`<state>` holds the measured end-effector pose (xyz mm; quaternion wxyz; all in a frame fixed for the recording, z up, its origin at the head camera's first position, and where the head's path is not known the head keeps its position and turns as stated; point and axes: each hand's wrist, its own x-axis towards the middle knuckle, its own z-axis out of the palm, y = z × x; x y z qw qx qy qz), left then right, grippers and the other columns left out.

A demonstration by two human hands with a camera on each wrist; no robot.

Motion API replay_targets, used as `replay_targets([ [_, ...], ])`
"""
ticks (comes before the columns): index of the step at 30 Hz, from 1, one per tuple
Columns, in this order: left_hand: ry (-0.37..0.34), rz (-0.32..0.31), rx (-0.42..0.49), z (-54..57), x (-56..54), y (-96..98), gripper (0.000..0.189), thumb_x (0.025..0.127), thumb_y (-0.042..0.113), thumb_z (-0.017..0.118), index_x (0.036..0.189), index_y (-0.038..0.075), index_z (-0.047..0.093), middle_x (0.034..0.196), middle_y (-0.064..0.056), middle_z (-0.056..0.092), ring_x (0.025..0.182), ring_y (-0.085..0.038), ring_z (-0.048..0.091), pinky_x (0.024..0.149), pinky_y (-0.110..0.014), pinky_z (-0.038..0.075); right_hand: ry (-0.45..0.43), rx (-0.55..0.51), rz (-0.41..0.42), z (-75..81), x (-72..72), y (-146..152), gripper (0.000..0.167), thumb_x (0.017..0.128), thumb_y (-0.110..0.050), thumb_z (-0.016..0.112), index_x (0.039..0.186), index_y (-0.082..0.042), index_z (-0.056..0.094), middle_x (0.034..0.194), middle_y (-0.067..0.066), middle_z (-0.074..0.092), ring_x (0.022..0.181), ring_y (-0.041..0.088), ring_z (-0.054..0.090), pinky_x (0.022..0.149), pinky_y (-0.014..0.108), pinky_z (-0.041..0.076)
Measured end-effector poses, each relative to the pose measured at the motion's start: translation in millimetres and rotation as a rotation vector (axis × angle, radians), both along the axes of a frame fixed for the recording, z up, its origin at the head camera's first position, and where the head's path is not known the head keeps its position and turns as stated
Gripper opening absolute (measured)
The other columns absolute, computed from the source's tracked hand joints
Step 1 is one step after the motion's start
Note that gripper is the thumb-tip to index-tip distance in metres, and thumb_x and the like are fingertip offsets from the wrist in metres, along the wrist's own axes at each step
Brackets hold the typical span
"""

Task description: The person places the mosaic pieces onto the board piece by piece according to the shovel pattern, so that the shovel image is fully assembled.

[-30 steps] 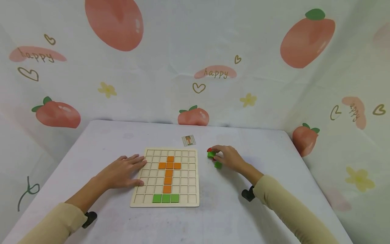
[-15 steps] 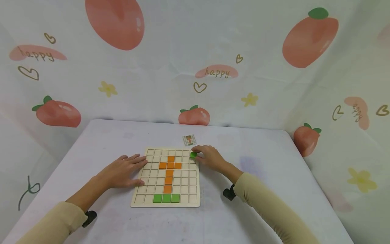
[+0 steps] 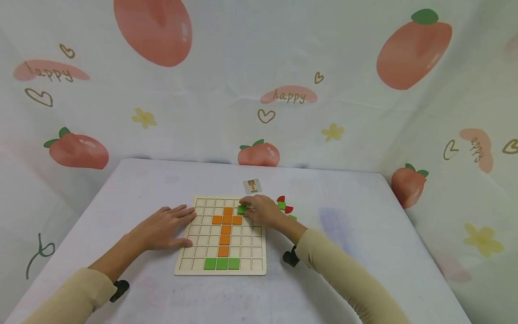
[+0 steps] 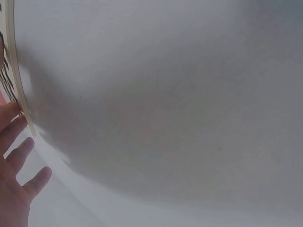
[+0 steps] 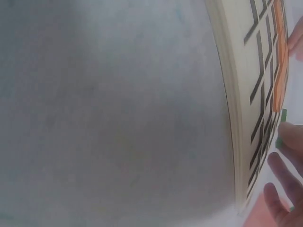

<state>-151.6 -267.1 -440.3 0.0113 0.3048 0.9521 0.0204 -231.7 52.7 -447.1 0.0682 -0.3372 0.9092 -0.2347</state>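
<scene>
My right hand (image 3: 261, 210) pinches a green square tile (image 3: 241, 209) over the upper right part of a wooden grid board (image 3: 252, 273). In the right wrist view, the same green tile (image 5: 284, 116) shows between thumb and fingers, partly hidden. My left hand (image 3: 167, 228) rests with spread, fairly straight fingers on the board's left edge; the left wrist view catches its fingers (image 4: 19, 153) at that edge. Orange square tiles (image 3: 225, 230) form a cross on the grid. Below them, three green tiles (image 3: 222, 263) lie in the bottom row.
Behind the board lies a small patterned card (image 3: 252, 186). To the board's right are loose pieces: red rounded ones (image 3: 289, 209), a green square (image 3: 281, 205) and another green piece (image 3: 292, 218) partly behind the right arm. A printed cloth (image 3: 218, 90) hangs behind the white table (image 3: 162, 292).
My right hand has picked a green tile from the loose pieces and carried it left over the board, uncovering the remaining red and green pieces. The left hand stays at the board's edge.
</scene>
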Motion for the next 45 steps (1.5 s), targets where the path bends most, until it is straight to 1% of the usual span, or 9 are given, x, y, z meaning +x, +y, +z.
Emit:
replay_targets([
  [5,0.000,-0.001,0.005,-1.5,-0.5,-0.7,0.080,0.086,0.067,0.061,0.138,0.005,0.058,0.144,-0.014,0.055,0.133,-0.039,0.049,0.100,-0.061,0.042,0.031,0.000,0.013,-2.2,2.2,-4.1,0.037,0.092,-0.014,0.072,0.128,-0.009,0.066,0.120,0.001,0.071,0.113,0.017,0.064,0.102,0.035,0.047],
  [10,-0.002,0.004,0.007,-1.0,0.7,-0.4,0.080,0.086,0.066,0.062,0.138,0.005,0.058,0.144,-0.014,0.055,0.133,-0.039,0.049,0.100,-0.061,0.042,0.080,-0.014,0.040,-3.1,4.7,-5.5,0.035,0.092,-0.013,0.072,0.126,-0.007,0.066,0.120,0.002,0.071,0.114,0.020,0.063,0.104,0.039,0.044],
  [18,0.007,-0.004,0.002,-0.1,1.5,-0.5,0.080,0.086,0.064,0.063,0.139,0.005,0.058,0.144,-0.015,0.054,0.133,-0.038,0.049,0.100,-0.060,0.043,0.061,-0.022,0.032,-0.7,7.5,-7.5,0.037,0.092,-0.014,0.072,0.129,-0.008,0.065,0.123,0.001,0.070,0.119,0.020,0.062,0.107,0.040,0.043],
  [26,0.003,0.003,0.011,-0.2,1.2,0.3,0.080,0.086,0.065,0.063,0.139,0.005,0.058,0.144,-0.014,0.054,0.133,-0.038,0.049,0.100,-0.061,0.042,0.040,-0.011,0.018,-3.3,4.7,-8.3,0.038,0.093,-0.015,0.071,0.130,-0.010,0.065,0.125,0.000,0.069,0.119,0.018,0.061,0.108,0.039,0.042],
  [32,0.005,0.003,0.012,0.7,1.8,0.5,0.081,0.086,0.066,0.061,0.139,0.005,0.058,0.144,-0.015,0.055,0.132,-0.039,0.049,0.099,-0.061,0.043,0.042,0.000,0.027,-4.0,3.2,-8.1,0.039,0.094,-0.016,0.071,0.132,-0.010,0.064,0.126,0.000,0.068,0.120,0.018,0.061,0.108,0.040,0.041],
  [38,0.010,0.008,0.003,-0.9,1.8,-0.3,0.081,0.086,0.066,0.062,0.139,0.005,0.058,0.144,-0.014,0.054,0.133,-0.038,0.049,0.100,-0.061,0.043,0.066,0.006,0.041,-4.4,4.8,-7.4,0.040,0.095,-0.013,0.068,0.135,-0.010,0.062,0.129,0.001,0.067,0.121,0.019,0.061,0.107,0.039,0.043],
  [45,0.011,0.001,0.005,-2.5,0.8,-0.6,0.080,0.086,0.066,0.062,0.138,0.005,0.059,0.144,-0.014,0.054,0.133,-0.038,0.049,0.099,-0.061,0.043,0.078,0.001,0.034,-4.9,5.5,-7.4,0.042,0.095,-0.012,0.068,0.136,-0.009,0.062,0.126,0.001,0.069,0.120,0.018,0.062,0.106,0.038,0.044],
])
